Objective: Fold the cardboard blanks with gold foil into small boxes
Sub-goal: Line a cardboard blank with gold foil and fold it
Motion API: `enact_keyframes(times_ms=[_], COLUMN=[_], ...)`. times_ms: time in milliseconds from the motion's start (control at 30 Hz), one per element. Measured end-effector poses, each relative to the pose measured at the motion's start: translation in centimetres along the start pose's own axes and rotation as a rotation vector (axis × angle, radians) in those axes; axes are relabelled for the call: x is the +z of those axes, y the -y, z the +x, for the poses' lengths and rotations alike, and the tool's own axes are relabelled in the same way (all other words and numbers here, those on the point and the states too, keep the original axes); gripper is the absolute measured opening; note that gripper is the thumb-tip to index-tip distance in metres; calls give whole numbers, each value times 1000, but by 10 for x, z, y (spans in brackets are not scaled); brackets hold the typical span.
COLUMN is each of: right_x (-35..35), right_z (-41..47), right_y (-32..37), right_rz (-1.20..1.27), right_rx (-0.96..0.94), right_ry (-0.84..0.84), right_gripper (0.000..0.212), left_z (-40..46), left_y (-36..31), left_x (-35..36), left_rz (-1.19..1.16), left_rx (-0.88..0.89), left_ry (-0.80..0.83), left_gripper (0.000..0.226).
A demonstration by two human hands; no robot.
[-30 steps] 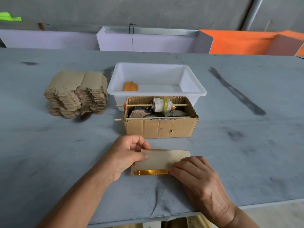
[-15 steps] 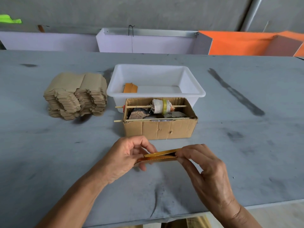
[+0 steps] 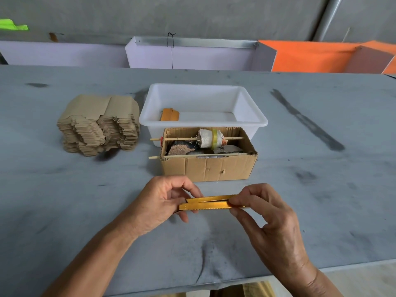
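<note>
**Gold-foil blank held above bench, near front edge**

I see the left hand [image 3: 159, 202] and right hand [image 3: 262, 207] pinching opposite ends of the gold foil blank [image 3: 209, 205], edge-on, above the bench [image 3: 64, 200]. Behind it: cardboard box [image 3: 209, 168], white tub [image 3: 201, 103]. Blank stack [image 3: 98, 125] sits toward the left.

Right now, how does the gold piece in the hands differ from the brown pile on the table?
The gold-foil blank is a single piece, held off the table at its ends by the left hand and right hand; the stack of blanks is many pieces, untouched. The held one shows shiny gold; the stack shows plain brown. Both look like flat cardboard.
</note>
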State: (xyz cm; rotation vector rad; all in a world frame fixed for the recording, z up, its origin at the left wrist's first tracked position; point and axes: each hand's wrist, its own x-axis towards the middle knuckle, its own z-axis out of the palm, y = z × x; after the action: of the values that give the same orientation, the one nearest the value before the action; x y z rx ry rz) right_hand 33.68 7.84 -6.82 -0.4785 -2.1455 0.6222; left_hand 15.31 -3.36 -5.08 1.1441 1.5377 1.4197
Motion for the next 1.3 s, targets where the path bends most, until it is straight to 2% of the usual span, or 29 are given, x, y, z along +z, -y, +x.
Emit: enact_keyframes(times_ms=[367, 533, 667, 833, 967, 1100, 1300], right_x=[-5, -6, -5, -6, -7, -8, -6], right_z=[2, 6, 8, 10, 12, 11, 12], right_y=[1, 3, 3, 1, 0, 0, 6], right_rz=[-56, -147, -155, 0, 315, 474, 478], right_rx=[-4, -79, -43, 89, 306, 465, 439], right_ry=[13, 9, 23, 94, 182, 180, 101], right_gripper=[17, 13, 15, 16, 23, 20, 17], left_z=[2, 3, 2, 0, 0, 2, 3], left_y=[-4, -6, -5, -4, -2, -1, 3], left_x=[-4, -5, -6, -8, -9, -8, -5], left_rz=[24, 24, 33, 66, 73, 21, -150], left_rx=[51, 56, 54, 34, 40, 36, 60], left_ry=[36, 40, 35, 51, 35, -10, -195], left_gripper=[52, 52, 51, 53, 47, 16, 18])
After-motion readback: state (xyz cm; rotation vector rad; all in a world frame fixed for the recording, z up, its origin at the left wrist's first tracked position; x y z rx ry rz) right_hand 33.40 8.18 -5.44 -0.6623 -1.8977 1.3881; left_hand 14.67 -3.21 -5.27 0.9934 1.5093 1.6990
